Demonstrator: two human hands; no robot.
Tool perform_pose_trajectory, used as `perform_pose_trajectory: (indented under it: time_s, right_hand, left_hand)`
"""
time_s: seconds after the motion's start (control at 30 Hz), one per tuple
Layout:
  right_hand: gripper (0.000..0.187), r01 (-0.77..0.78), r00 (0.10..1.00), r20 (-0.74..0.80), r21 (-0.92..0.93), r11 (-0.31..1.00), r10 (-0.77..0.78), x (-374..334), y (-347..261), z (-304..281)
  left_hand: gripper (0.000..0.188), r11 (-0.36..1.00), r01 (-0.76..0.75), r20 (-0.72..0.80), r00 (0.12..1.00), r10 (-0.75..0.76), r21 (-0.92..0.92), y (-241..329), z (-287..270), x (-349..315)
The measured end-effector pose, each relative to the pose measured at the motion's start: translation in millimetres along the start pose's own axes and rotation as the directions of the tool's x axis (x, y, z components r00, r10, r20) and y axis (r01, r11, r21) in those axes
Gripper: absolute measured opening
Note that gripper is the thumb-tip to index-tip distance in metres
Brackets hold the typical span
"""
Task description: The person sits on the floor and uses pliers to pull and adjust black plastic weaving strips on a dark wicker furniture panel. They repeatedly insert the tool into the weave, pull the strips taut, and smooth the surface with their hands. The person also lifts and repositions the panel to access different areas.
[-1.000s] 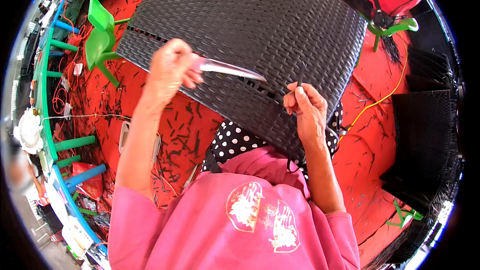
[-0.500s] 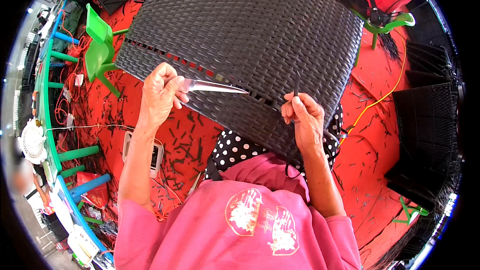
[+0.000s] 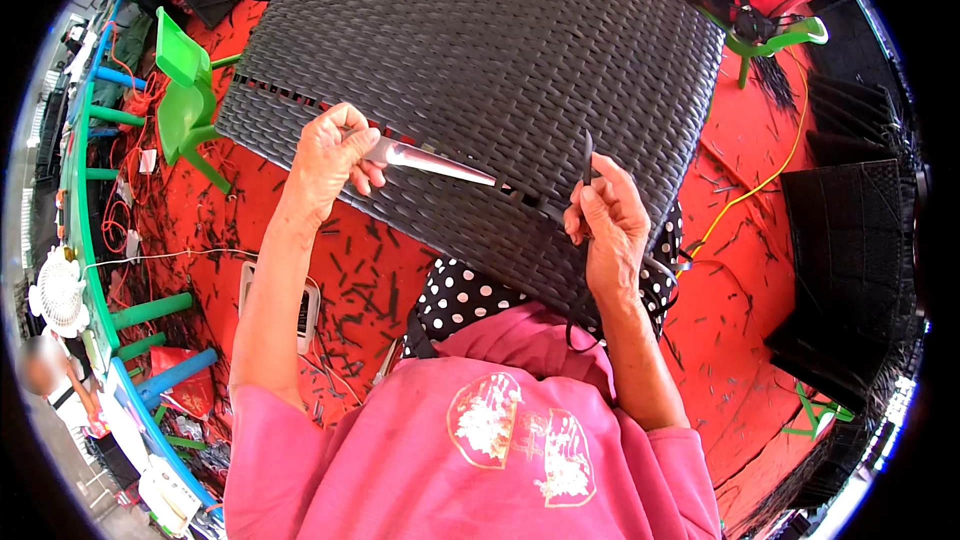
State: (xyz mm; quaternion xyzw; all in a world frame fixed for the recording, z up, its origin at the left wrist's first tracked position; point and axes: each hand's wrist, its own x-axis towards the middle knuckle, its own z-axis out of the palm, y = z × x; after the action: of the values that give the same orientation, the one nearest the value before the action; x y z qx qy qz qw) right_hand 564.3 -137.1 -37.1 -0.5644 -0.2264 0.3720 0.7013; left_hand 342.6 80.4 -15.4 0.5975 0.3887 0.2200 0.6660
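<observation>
- Centre: left hand (image 3: 335,155), gripping a metal tool (image 3: 440,164), now slopes it more steeply, nearer the line of the woven panel's (image 3: 480,50) slots (image 3: 514,194).
- Right of centre: right hand (image 3: 612,220) still pinches a black strip (image 3: 588,155).

1. The left forearm (image 3: 268,310), bare, rises from the lower left and leans rightward toward its hand.
2. The left hand (image 3: 330,155) is curled in a grip, thumb (image 3: 360,144) and bent fingers drawn together.
3. The right forearm (image 3: 640,350), also bare, slants up and leftward.
4. The right hand (image 3: 610,210) pinches between thumb and fingers, slightly lower than the left hand and well apart.
</observation>
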Motion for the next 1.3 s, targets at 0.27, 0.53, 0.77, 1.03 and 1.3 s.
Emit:
perform_pose_trajectory:
  time_s: [0.27, 0.53, 0.77, 1.03, 1.3]
  right_hand:
    - [0.028, 0.077, 0.997, -0.021, 0.070, 0.995, -0.076, 1.8, -2.3, -7.0]
    - [0.022, 0.181, 0.983, 0.080, -0.503, 0.845, -0.163, 0.4, 2.0, -0.5]
    - [0.010, 0.374, 0.927, 0.330, -0.810, 0.451, -0.177, -0.9, -1.7, 17.9]
    - [0.012, 0.381, 0.924, 0.369, -0.865, 0.328, -0.099, 1.9, -2.5, 25.5]
    - [0.013, 0.408, 0.913, 0.396, -0.873, 0.268, -0.102, 3.9, -2.3, 31.2]
  left_hand:
    - [0.015, 0.987, 0.116, 0.000, 0.993, -0.117, -0.112, -27.8, -8.6, 21.0]
    - [0.014, 0.974, 0.157, 0.015, 0.988, -0.157, -0.162, -37.3, -11.0, 25.3]
    - [0.014, 0.971, 0.161, -0.006, 0.986, -0.165, -0.175, -39.2, -10.3, 26.2]
    - [0.014, 0.974, 0.120, -0.022, 0.992, -0.127, -0.191, -38.2, -9.0, 23.7]
    - [0.016, 0.994, 0.016, -0.018, 1.000, -0.018, -0.108, -24.9, -5.6, 26.2]
